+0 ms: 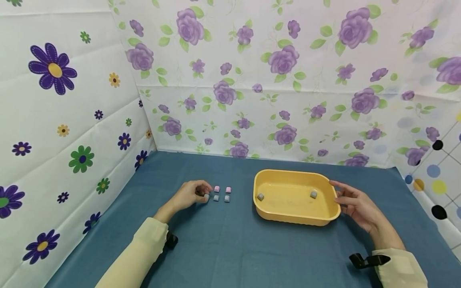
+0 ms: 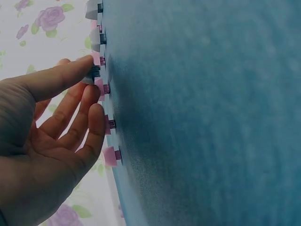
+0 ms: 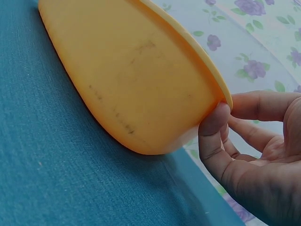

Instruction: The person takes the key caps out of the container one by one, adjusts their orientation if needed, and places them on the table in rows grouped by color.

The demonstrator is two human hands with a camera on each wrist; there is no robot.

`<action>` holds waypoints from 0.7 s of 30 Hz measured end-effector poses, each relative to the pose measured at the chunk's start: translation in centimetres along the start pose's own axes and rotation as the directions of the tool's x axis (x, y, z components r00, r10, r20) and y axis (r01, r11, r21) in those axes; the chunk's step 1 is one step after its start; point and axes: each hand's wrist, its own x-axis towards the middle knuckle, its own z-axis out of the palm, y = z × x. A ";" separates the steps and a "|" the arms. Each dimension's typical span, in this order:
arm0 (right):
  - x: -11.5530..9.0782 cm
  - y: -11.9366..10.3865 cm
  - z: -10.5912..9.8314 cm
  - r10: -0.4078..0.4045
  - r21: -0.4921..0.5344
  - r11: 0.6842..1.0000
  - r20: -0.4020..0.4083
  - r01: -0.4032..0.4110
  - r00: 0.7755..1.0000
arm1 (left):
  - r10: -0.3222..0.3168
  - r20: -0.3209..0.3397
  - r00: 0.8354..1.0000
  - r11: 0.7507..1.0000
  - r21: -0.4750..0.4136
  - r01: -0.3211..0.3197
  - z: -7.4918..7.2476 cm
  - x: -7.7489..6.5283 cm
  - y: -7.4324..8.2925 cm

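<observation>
My left hand (image 1: 191,195) pinches a small grey keycap-like piece (image 2: 89,76) between thumb and fingertips, at the left end of a group of similar pieces. Beside it on the cloth are two pink pieces, one a pink piece (image 1: 228,190), and in front of those two grey ones, one a grey piece (image 1: 227,199). The left wrist view shows more pink pieces, such as a pink piece (image 2: 111,156), each with a short stem. At the right end of a yellow plastic tray (image 1: 288,219), my right hand (image 1: 360,208) grips the rim between thumb and index finger.
Inside the tray lie two grey pieces, a left grey piece (image 1: 260,197) and a right grey piece (image 1: 313,195). A blue cloth (image 1: 223,252) covers the table. Flower-patterned sheets (image 1: 252,100) hang behind and at the left, with a dotted one at the right.
</observation>
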 end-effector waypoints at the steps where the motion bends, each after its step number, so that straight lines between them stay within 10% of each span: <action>1: 0.0 0.0 0.0 -0.001 0.001 1.000 0.002 0.001 1.000 | -0.004 0.002 1.000 1.000 0.004 0.004 0.0 0.0 0.0; 21: 0.0 0.1 0.0 -0.010 -0.009 1.000 -0.008 0.009 1.000 | -0.067 -0.021 0.998 0.998 -0.019 0.067 0.3 0.3 -0.4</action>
